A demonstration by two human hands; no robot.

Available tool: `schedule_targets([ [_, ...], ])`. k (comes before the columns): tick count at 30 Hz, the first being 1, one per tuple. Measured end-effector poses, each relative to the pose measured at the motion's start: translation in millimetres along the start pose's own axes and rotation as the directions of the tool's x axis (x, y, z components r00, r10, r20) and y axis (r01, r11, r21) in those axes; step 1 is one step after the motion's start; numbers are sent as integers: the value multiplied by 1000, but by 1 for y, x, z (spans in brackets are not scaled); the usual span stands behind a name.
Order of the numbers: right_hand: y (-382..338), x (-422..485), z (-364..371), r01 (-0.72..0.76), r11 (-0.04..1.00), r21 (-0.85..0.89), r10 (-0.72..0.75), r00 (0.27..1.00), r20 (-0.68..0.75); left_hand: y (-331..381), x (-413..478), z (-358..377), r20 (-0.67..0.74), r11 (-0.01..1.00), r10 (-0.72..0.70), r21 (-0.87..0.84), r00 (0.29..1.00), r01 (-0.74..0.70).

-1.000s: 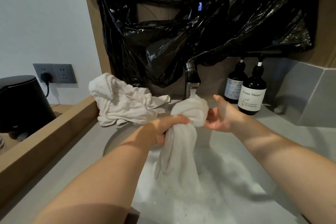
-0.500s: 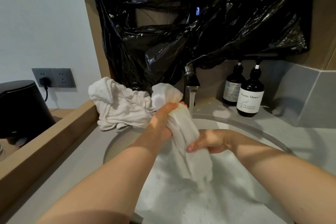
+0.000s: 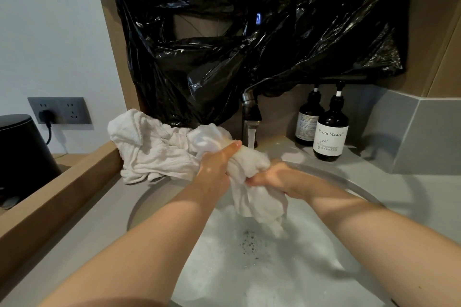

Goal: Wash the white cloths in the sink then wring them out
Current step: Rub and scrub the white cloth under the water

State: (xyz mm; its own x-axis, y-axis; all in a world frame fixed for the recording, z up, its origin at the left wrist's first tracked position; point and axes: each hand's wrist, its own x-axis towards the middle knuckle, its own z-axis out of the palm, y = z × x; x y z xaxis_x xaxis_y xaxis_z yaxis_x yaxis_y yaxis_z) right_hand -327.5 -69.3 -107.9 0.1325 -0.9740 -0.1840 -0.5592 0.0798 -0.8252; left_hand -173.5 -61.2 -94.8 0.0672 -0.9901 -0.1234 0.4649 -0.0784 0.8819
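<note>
1. Over the sink (image 3: 154, 202), just in front of the running tap (image 3: 250, 117): one white cloth (image 3: 257, 199), bunched into a thick rope. Its loose end hangs above the foam (image 3: 224, 262). It is probably held here so that squeezed water drops back into the basin.
2. Left hand (image 3: 215, 167): fingers wrapped tightly round the upper part of the rope, seemingly as the anchor.
3. Right hand (image 3: 277, 178): closed round the same cloth just beside the left hand. The opposed grips suggest rubbing or twisting, but I cannot tell which.
4. Water stream (image 3: 252, 137): falls just behind the knuckles. Whether it strikes the fabric cannot be told.
5. Pile of white cloths (image 3: 154, 152): heaped on the counter at the sink's back-left edge, within the left hand's reach. I cannot tell whether these are washed or waiting.
6. Pump bottles (image 3: 330, 132), two, dark: upright to the right of the tap, apart from the work.
7. Black plastic sheet (image 3: 249, 32): draped over the wall above the tap.
8. Wall socket (image 3: 59, 110): far left, with one plug inserted.
</note>
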Motion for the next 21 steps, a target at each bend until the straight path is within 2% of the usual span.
schedule_targets([
  [3, -8, -5, 1, 56, 991, -118, -62, 997, -48, -1, 5, -1, -71, 999, 2, 42, 997, 1],
  [5, -14, -10, 1, 120, 955, -270, -136, 990, -42, -5, 8, -3, -99, 997, 19, 81, 995, -11],
  [7, -15, -12, 1, 151, 914, -376, -181, 982, -45, -9, 9, -4, -82, 988, 46, 152, 996, -34],
  [10, -12, -14, -1, 123, 931, -343, -169, 980, -107, -15, 5, -2, 19, 969, 26, 244, 999, -29],
  [12, -15, -13, -2, 81, 911, -405, -139, 984, -115, -21, 10, -4, 18, 958, 5, 287, 1000, -10],
  [14, -17, -11, -7, 48, 873, -485, -89, 994, -63, -16, 5, -2, -25, 971, 26, 240, 999, -19],
  [15, -16, -10, -11, 57, 886, -461, -58, 998, 10, -13, 3, -1, -48, 980, 34, 198, 998, -24],
  [18, -8, -15, -30, 89, 993, -72, -58, 935, 350, -7, 5, -3, -59, 994, 24, 106, 998, -17],
  [19, -4, -16, -35, 29, 996, 83, -62, 902, 426, -6, 3, -3, -44, 996, 16, 85, 999, -12],
  [20, 0, -13, -36, -101, 957, 271, -45, 874, 484, -6, 2, -3, -29, 998, 4, 68, 1000, -2],
  [21, 3, -9, -34, -236, 876, 421, -18, 855, 519, -5, -1, -2, -9, 999, -7, 44, 1000, 8],
])
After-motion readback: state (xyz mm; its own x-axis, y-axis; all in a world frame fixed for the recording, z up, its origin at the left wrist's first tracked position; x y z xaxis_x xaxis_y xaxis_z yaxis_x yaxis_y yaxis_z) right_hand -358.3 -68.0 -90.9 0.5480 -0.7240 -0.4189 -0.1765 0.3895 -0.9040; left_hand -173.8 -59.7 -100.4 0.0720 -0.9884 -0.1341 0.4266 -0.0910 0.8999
